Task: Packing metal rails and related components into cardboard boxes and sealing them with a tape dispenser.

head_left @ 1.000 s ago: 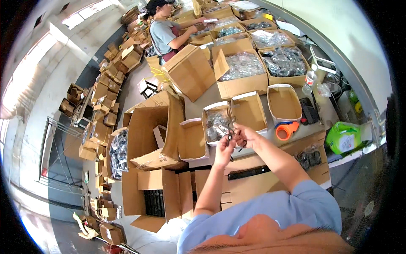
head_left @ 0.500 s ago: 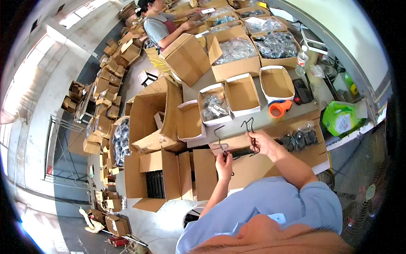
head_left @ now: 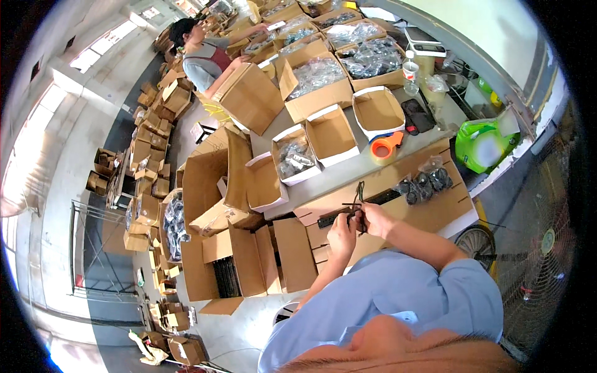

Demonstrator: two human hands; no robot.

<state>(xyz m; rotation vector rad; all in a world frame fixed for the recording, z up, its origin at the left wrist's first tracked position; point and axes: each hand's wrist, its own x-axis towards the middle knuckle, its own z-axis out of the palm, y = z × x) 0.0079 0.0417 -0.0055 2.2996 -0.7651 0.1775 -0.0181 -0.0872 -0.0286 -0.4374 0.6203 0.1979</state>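
Observation:
My left hand [head_left: 342, 237] and my right hand [head_left: 377, 220] are close together above a flattened cardboard sheet [head_left: 410, 219]. Both have their fingers closed on thin black bent wire hooks [head_left: 359, 191], which cross between the fingertips. How many hooks each hand grips is hidden. Beneath the hands lies a long black bar [head_left: 326, 221] with small holes, partly covered by them. Clear plastic bags of black parts [head_left: 430, 185] rest on the sheet to the right of my right hand.
An orange tape dispenser [head_left: 384, 148], a shallow white-rimmed box [head_left: 333, 137] and a box of bagged parts [head_left: 295, 156] stand behind the sheet. Left is an open carton [head_left: 250, 261] with black pieces. A co-worker [head_left: 202, 62] stands at the far left; a fan [head_left: 541, 248] is at right.
My hands have come together from apart, so the hook from the left now meets those in the right. The view has shifted, and the co-worker appears further left.

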